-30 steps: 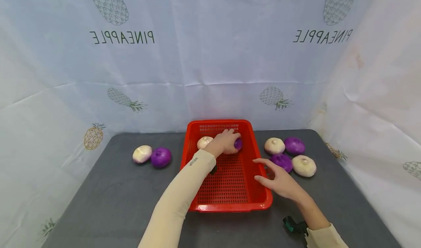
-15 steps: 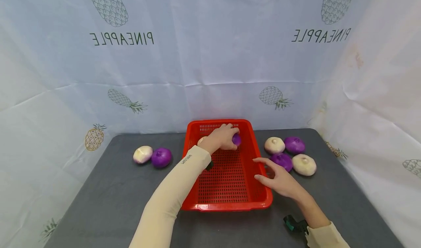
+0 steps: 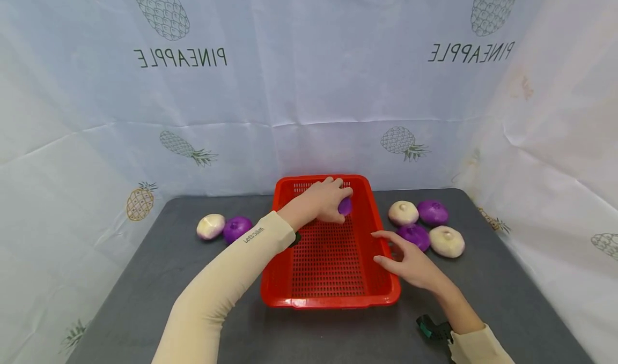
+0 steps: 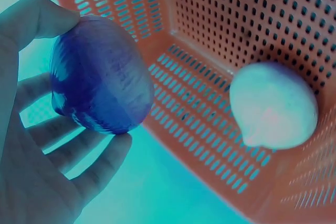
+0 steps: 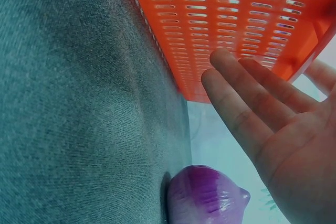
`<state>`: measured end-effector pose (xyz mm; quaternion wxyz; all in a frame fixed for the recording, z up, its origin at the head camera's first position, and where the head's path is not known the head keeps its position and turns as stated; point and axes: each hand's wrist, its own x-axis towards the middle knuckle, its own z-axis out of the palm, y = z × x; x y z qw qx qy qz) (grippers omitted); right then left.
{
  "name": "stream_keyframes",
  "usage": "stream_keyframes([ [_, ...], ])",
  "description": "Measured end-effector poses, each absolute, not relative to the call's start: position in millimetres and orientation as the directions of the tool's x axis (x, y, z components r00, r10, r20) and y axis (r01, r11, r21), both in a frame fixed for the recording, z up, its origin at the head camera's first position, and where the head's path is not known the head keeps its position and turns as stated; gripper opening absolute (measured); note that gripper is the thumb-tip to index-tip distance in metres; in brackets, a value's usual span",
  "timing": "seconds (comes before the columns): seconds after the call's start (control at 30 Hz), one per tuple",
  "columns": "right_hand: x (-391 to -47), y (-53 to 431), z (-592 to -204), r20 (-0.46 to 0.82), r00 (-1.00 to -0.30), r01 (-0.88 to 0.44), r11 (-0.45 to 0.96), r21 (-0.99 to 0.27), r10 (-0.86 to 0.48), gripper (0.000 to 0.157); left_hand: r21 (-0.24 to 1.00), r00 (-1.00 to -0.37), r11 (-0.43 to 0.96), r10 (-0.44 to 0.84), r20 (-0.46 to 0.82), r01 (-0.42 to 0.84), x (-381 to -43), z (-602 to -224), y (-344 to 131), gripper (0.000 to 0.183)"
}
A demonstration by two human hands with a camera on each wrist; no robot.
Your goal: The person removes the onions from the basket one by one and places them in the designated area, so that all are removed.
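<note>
My left hand [image 3: 322, 199] holds a purple onion [image 3: 345, 207] above the back part of a red plastic basket [image 3: 333, 302]. In the left wrist view, thumb and fingers curl round the purple onion, away from the basket floor. A white onion [image 4: 273, 106] lies in a corner of the basket there; in the head view the left arm hides it. My right hand [image 3: 410, 262] is at the basket's right rim, its fingers fairly straight along the outer wall in the right wrist view. It carries nothing.
Right of the basket sit two white onions [image 3: 446, 242] and two purple onions [image 3: 432, 213]. To the left, a white onion [image 3: 211, 227] touches a purple one [image 3: 236, 229], partly behind the left sleeve. A pineapple-print cloth [image 3: 309, 85] hangs behind the dark table [image 3: 145, 294].
My left hand has lifted the purple onion from the basket floor and moved slightly left with it. The left arm has swung left, now covering the white onion. The right hand stays put.
</note>
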<state>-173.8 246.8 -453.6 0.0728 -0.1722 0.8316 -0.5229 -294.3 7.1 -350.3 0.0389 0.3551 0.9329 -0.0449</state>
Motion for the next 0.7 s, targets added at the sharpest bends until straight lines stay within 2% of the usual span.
stream_keyframes([
  [0.43,-172.8,246.6,-452.4,0.067,-0.928,-0.218,0.390,-0.895,-0.366,0.055,-0.134,-0.710,0.699,0.702,-0.053,0.702,-268.6,-323.5,-15.3,0.063],
  [0.7,-172.9,244.8,-453.2,0.065,-0.930,-0.212,0.383,-0.899,-0.361,0.055,-0.157,-0.688,0.679,0.726,-0.003,0.717,-252.1,-316.0,-41.4,0.054],
])
